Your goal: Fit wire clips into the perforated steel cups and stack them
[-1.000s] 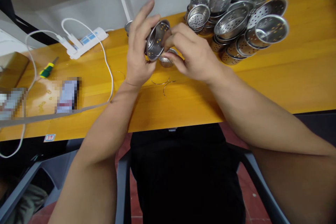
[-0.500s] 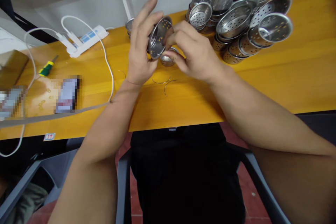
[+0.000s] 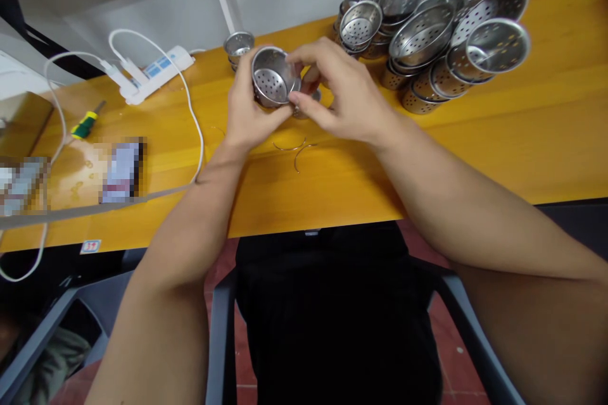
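Observation:
A perforated metal cup (image 3: 274, 82) is held above the table, its open mouth turned toward me. My left hand (image 3: 249, 111) wraps round its left side, with the thumb along the bottom. On the other side, my right hand (image 3: 339, 92) has its thumb and curled fingers at the cup's rim. Some of the right fingertips are hidden. Partly covered by that hand, another small metal cup (image 3: 300, 112) stands on the table. Just below the hands lie two thin curved wires, one (image 3: 291, 149) beside the other (image 3: 298, 161).
Several stacked perforated cups (image 3: 422, 44) fill the back right. A smaller stack (image 3: 239, 44) stands behind my left hand. To the left are a power strip (image 3: 161, 73) with a white cable (image 3: 192, 114), a green-yellow screwdriver (image 3: 84, 125) and a blurred phone (image 3: 122, 171) on the table (image 3: 332, 183).
The cup has turned so its mouth and perforated bottom face me. My left fingers, raised before, now wrap behind it. My right fingers have moved from inside the cup to its right rim.

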Tool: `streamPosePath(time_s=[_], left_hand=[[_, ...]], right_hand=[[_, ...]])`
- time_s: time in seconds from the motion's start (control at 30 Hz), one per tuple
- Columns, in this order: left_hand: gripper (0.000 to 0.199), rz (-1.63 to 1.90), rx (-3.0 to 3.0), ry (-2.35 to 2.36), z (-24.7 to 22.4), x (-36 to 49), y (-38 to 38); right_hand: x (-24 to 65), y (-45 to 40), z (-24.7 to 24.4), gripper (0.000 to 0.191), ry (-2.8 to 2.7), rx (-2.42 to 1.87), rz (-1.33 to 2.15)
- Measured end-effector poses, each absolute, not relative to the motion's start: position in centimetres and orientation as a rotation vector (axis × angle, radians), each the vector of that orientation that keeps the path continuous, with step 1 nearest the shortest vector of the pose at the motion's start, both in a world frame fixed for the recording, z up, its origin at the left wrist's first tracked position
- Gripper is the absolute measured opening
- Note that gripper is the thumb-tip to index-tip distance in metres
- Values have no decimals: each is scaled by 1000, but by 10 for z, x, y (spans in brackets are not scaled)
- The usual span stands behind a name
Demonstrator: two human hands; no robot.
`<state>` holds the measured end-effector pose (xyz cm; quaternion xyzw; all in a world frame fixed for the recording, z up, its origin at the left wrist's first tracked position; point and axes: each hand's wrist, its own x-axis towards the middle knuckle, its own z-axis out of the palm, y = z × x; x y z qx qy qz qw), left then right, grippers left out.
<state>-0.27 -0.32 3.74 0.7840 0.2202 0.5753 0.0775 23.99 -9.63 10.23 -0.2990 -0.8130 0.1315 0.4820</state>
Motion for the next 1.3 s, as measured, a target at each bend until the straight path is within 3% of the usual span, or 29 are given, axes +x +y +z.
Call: streamPosePath(time_s=[0.23, 0.53, 0.77, 0.93, 1.07, 1.2, 1.3], left_hand=[[81, 1470, 2248, 889, 30, -2, -8], [84, 1489, 2143, 938, 33, -2, -15], [98, 1480, 2206, 928, 26, -1, -9], [95, 1394, 2251, 913, 29, -2, -11], [96, 1445, 2209, 990, 30, -3, -11], [95, 1600, 2087, 1087, 26, -10, 4], [86, 1624, 2014, 1196, 29, -15, 11]], right_hand=[[238, -91, 97, 55, -1945, -746, 348], [242, -93, 97, 48, -1970, -789, 436], [244, -86, 91, 30, -2088, -836, 429], [241, -92, 89, 34, -2136, -866, 410], [245, -91, 96, 41, -1941, -961, 326], [252, -62, 91, 26, -1391, -701, 75], [257, -40, 80, 20, -1322, -712, 45]])
